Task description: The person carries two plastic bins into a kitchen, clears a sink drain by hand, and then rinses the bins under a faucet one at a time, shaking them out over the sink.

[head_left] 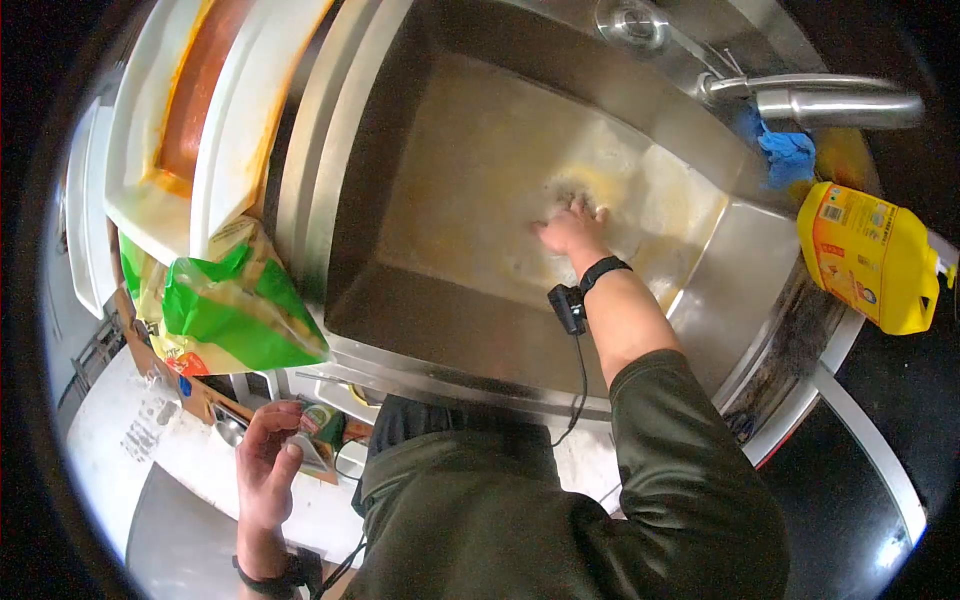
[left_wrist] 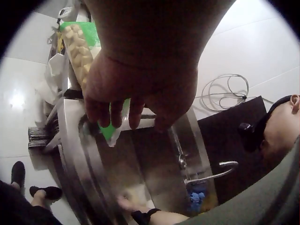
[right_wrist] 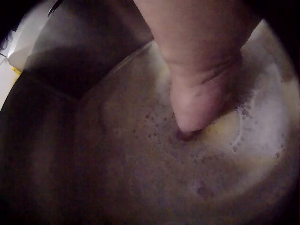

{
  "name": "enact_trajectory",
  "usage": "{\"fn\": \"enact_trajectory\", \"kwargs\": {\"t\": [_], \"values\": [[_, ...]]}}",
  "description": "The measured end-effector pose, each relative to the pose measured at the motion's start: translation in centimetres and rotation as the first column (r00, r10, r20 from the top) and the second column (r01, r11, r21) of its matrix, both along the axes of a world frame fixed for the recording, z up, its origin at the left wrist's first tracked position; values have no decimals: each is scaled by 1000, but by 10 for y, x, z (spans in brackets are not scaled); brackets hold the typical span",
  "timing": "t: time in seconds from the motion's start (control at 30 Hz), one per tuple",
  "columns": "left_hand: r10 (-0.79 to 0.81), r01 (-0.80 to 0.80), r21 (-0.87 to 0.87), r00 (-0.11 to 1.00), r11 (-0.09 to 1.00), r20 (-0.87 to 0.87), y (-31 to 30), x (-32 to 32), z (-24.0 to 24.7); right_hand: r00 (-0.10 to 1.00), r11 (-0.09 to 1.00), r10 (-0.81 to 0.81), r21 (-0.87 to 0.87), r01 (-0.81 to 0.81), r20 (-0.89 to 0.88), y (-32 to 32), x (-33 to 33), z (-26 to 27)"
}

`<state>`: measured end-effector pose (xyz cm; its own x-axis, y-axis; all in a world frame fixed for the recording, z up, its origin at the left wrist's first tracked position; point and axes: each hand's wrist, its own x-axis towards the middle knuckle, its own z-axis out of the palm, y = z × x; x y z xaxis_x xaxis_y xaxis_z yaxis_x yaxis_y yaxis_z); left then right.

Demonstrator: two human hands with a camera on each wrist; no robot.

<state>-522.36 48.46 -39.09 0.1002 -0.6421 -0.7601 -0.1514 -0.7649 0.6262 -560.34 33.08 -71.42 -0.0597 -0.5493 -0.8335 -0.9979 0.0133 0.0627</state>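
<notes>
My right hand reaches into the steel sink, which holds cloudy, brownish water with pale foam. In the head view its thumb stands apart from the spread fingers. From the right wrist view, the hand dips into the water, which hides the fingertips. My left hand hangs outside the sink at the lower left, fingers loosely bent with nothing in them. In the left wrist view this hand overlaps a green bag of pale chunks.
Left of the sink lies a green and white bag beside white trays edged in orange. A yellow jug, a blue cloth and a faucet are on the right. Another person's shoes show at lower left.
</notes>
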Motion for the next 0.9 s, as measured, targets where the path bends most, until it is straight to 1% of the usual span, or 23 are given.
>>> {"fn": "enact_trajectory", "kwargs": {"t": [0.07,0.1,0.17,0.2,0.27,0.3,0.37,0.4,0.47,0.5,0.57,0.6,0.67,0.7,0.77,0.9], "values": [[-15,15,2,999,1000,32,2,1,-3,995,995,-94,35,94,16,-4,-1,-4],[-13,13,7,999,1000,32,3,1,-4,996,995,-92,40,92,16,-4,0,-8],[-2,1,16,999,1000,38,3,0,-8,986,986,-166,35,166,18,-4,4,-14],[-4,3,15,999,1000,36,3,-1,-11,986,985,-168,34,168,16,-4,5,-14],[7,-7,0,1000,1000,-19,1,-2,-13,972,973,-228,-18,229,65,0,8,-8],[5,-5,0,1000,1000,-22,0,-3,-12,971,973,-230,-19,231,62,5,8,-8],[-3,3,5,1000,1000,-21,-3,-4,-10,969,965,-219,-118,232,112,16,6,-8],[-5,5,4,1000,1000,-24,-4,-4,-9,969,965,-221,-120,234,109,14,1,-7],[-4,4,-3,1000,1000,-12,-5,-5,-9,991,994,-112,8,112,69,7,-9,0],[-6,6,-4,1000,1000,-15,-6,-6,-9,991,993,-114,7,114,66,5,-13,4],[-11,11,-3,1000,1000,-20,-7,-10,-9,994,998,-57,-12,59,98,3,-19,10],[-15,15,-2,1000,1000,-20,-8,-12,-9,993,998,-62,-11,63,98,2,-19,8],[-20,20,3,999,1000,-30,-10,-14,-10,980,983,-180,-17,182,83,-1,-14,-1],[-25,25,3,999,1000,-30,-10,-14,-11,979,982,-184,-17,186,83,4,-10,-9],[-17,18,26,999,1000,-30,-8,-13,-13,983,961,-173,-210,182,62,13,-1,-20],[-54,53,47,998,997,21,-11,-12,-11,974,964,-223,-137,228,47,3,-3,-15]]}}
